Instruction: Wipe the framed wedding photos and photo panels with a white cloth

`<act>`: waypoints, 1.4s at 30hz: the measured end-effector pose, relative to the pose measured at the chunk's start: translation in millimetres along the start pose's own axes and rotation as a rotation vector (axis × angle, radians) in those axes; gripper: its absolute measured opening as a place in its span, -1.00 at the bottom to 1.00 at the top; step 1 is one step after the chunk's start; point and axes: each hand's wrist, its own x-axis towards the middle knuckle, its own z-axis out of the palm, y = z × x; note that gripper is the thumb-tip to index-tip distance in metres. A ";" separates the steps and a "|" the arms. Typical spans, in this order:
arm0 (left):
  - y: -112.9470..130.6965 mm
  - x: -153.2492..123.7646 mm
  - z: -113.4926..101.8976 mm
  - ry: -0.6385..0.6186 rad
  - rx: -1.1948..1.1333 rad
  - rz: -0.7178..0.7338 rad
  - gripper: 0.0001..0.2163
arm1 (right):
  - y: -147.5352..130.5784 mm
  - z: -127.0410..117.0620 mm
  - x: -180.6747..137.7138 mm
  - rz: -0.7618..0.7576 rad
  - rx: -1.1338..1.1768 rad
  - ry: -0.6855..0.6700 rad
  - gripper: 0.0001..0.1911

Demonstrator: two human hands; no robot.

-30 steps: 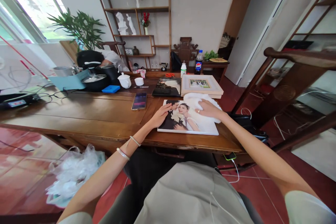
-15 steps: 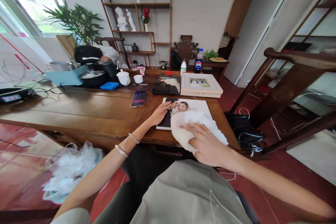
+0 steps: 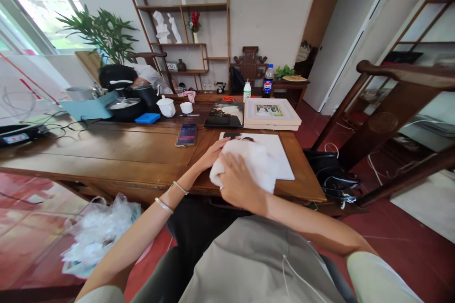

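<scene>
A wedding photo print (image 3: 277,156) lies flat near the front edge of the wooden table (image 3: 117,149). A white fluffy cloth (image 3: 254,161) covers its left half. My right hand (image 3: 236,184) presses down on the cloth with fingers closed over it. My left hand (image 3: 211,151) rests with fingers stretched on the print's left edge, holding it down. The faces in the print are mostly hidden by the cloth.
A phone (image 3: 187,133) lies left of the print. Behind stand a dark photo album (image 3: 225,114), a stack of white frames (image 3: 272,113), a teapot (image 3: 167,106), a cola bottle (image 3: 267,82). A person (image 3: 121,75) bends over pans at back left. A plastic bag (image 3: 97,227) lies on the floor.
My right hand has dragged the cloth from the print's far right corner down to its near edge, then left across the picture. My left hand stayed on the left edge.
</scene>
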 end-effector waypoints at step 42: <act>8.4 0.6 7.9 0.039 0.239 0.022 -0.63 | 67.0 -14.5 -48.3 0.076 0.001 -0.122 -0.75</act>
